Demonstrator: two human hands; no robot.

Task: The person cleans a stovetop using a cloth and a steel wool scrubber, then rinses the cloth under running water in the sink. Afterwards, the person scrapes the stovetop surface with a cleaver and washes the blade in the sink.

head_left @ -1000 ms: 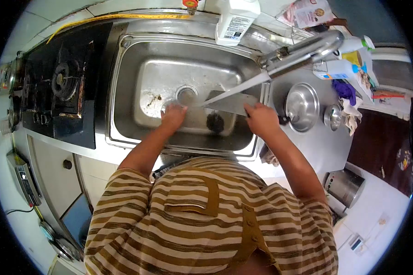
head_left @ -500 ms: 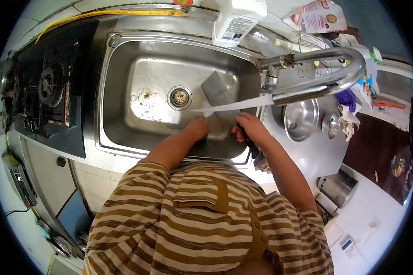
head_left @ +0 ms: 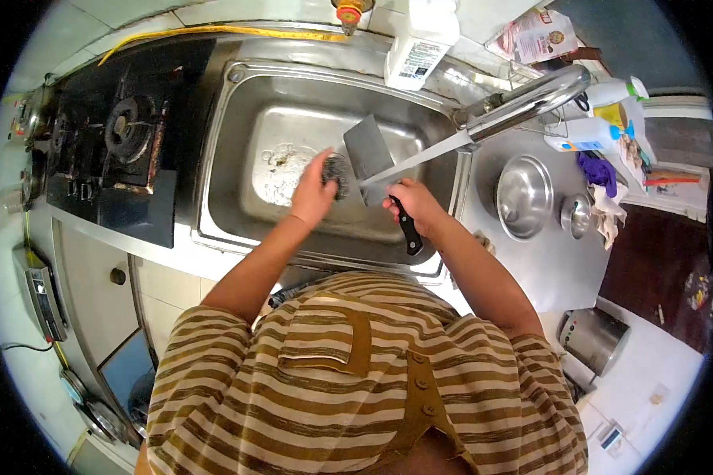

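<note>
Over the steel sink, my right hand grips a cleaver near where its black handle meets the blade. The cleaver points away from me with its broad grey blade tilted, and its handle end sticks out below my fingers. Closed around a dark steel wool scrubber, my left hand is just left of the blade, apart from it. A stream of water from the faucet runs down across the lower blade. My left fingertips are partly hidden behind the scrubber.
A white bottle stands behind the sink. To the right on the steel counter sit a large metal bowl and a smaller bowl. A black gas stove lies to the left, with a yellow hose along the back wall.
My left hand has risen away from low in the sink and moved left of the blade, bringing the scrubber into sight. The cleaver is turned more upright, and water pools around the drain.
</note>
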